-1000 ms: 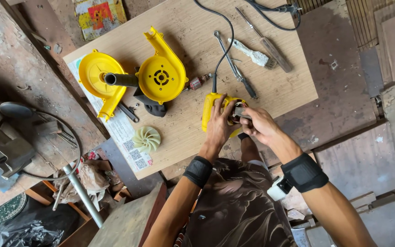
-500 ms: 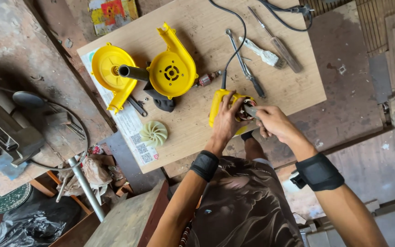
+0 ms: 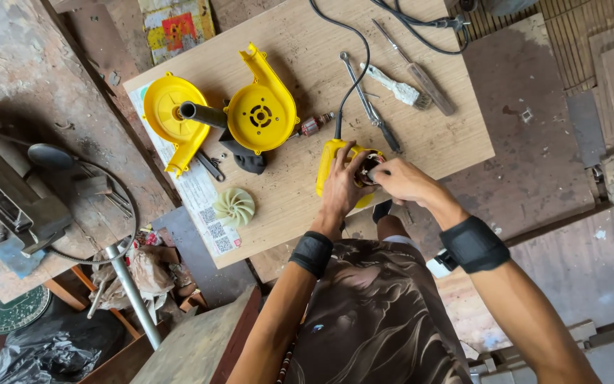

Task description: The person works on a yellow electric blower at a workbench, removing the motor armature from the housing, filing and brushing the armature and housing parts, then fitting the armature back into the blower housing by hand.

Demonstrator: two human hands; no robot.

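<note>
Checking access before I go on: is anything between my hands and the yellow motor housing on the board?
Nothing visible: the left hand grips the yellow motor housing, and the right hand is touching its open end.

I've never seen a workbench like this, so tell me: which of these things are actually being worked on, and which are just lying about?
In hand:
- yellow motor housing, gripped by the left hand
- right hand, fingers at the housing's open end
- black cord running into it

Lying about:
- two yellow casing halves
- pale fan wheel
- small rotor
- screwdriver
- brush
- paper sheet
</note>
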